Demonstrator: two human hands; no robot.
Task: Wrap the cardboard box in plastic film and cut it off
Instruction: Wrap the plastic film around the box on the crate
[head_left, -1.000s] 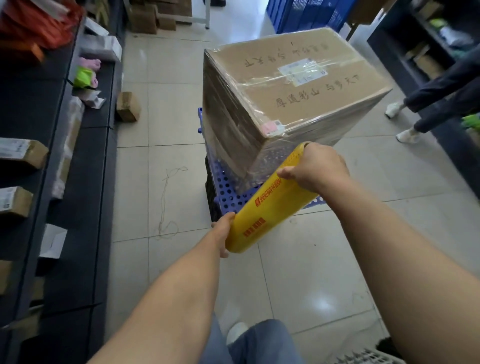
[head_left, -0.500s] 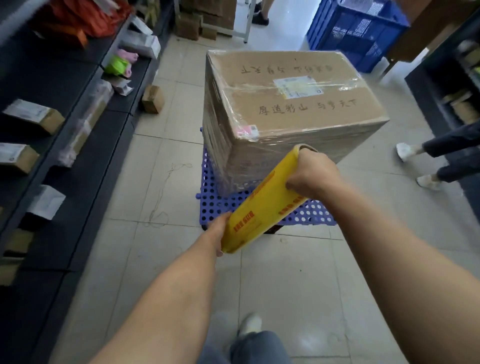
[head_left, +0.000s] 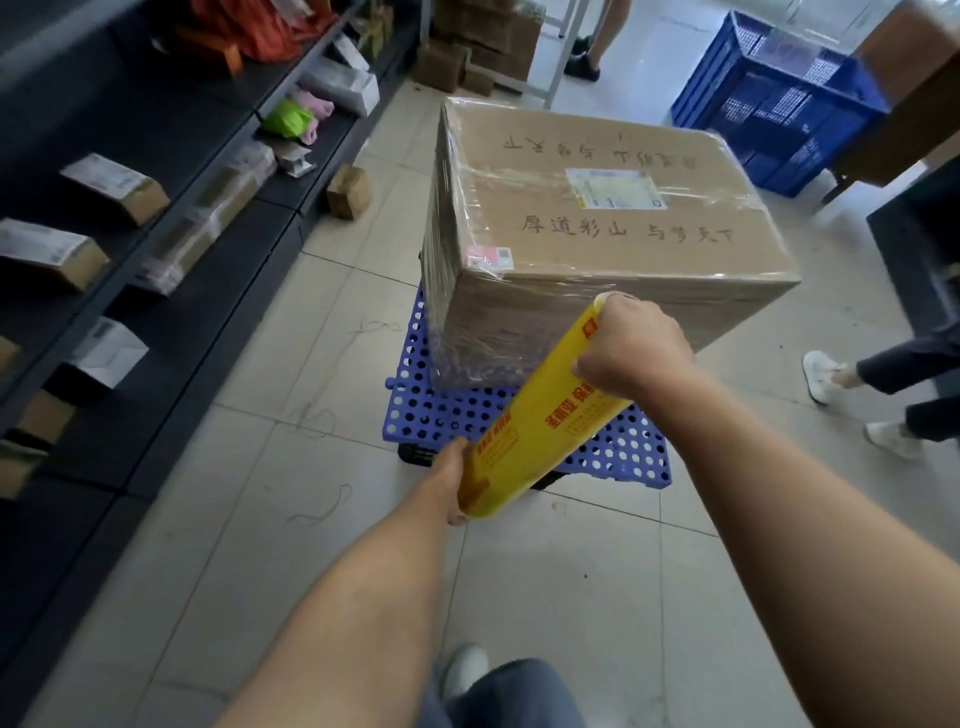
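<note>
- Two hands gripped the film roll (head_left: 540, 415) at centre frame: left hand (head_left: 456, 475) clasping its lower end, right hand (head_left: 634, 348) curled over its upper end.
- Film-wrapped cardboard box (head_left: 597, 218) stood above centre on a blue pallet (head_left: 436, 410) over pale floor tiles (head_left: 571, 597).
- Dark shelving (head_left: 171, 291) lined the left; blue crate (head_left: 774, 104), upper right.

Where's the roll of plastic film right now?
Head view, centre: the yellow film roll slants between the left hand at its near end and the right hand at its far end, just before the cardboard box.
</note>
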